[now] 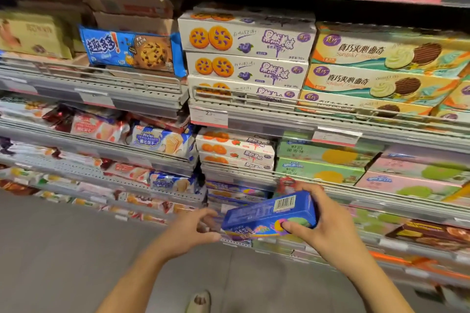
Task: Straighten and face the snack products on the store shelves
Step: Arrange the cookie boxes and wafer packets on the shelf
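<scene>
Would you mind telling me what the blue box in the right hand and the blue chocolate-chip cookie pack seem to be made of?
Blue box: probably printed cardboard, given its sharp straight edges, flat faces and printed barcode.
Cookie pack: likely glossy plastic film, with a soft pillow shape and flat sealed ends.

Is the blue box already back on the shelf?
No, the right hand grips the blue box tilted in the air in front of the lower shelves, with the left hand reaching toward its near end.
</scene>
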Demonstrator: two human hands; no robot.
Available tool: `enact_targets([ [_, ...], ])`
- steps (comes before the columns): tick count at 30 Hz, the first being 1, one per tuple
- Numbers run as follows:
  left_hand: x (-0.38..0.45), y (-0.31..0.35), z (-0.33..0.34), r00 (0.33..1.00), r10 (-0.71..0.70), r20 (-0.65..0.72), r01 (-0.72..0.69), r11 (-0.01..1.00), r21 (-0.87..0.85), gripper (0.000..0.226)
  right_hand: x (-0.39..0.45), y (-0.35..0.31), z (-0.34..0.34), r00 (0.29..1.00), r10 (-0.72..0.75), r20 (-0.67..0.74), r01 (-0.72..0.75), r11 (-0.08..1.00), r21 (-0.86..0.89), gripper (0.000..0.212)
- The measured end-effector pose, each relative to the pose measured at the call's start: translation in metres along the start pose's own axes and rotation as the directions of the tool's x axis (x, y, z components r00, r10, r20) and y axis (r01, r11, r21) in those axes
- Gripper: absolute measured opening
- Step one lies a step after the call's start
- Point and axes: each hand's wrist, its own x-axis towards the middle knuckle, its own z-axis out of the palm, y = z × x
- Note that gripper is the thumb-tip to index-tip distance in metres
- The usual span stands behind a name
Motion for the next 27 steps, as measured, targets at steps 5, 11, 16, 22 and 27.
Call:
enact_targets([
  [5,0.036,-0.026,-0.018,0.992,-0.086,-0.090,0.073,0.987,-0.141,0.019,-0.008,0.005,0.016,0.998,0.060,-0.034,-0.063,0.996,-0.065,0.061],
  [11,0.108,-0.061,-0.033,0.968,-0.158,-0.193,0.127,0.979,-0.161,0.028,-0.017,-0.006,0.024,0.976,0.201,-0.084,-0.213,0.963,-0.168,0.062],
  [16,0.170,-0.107,-0.020,0.978,-0.066,-0.197,0.030,0.983,-0.180,0.061,-0.020,-0.030,0.041,0.957,0.280,-0.076,-0.290,0.918,-0.268,0.063],
  [22,0.192,-0.088,-0.024,0.992,0.059,-0.110,-0.063,0.997,-0.035,0.046,-0.031,-0.049,0.053,0.913,0.384,-0.136,-0.406,0.883,-0.236,0.059],
  [27,0.194,-0.098,-0.023,0.987,0.080,-0.138,-0.043,0.967,0.250,0.043,-0.036,-0.055,0.061,0.902,0.416,-0.113,-0.430,0.852,-0.297,0.063],
])
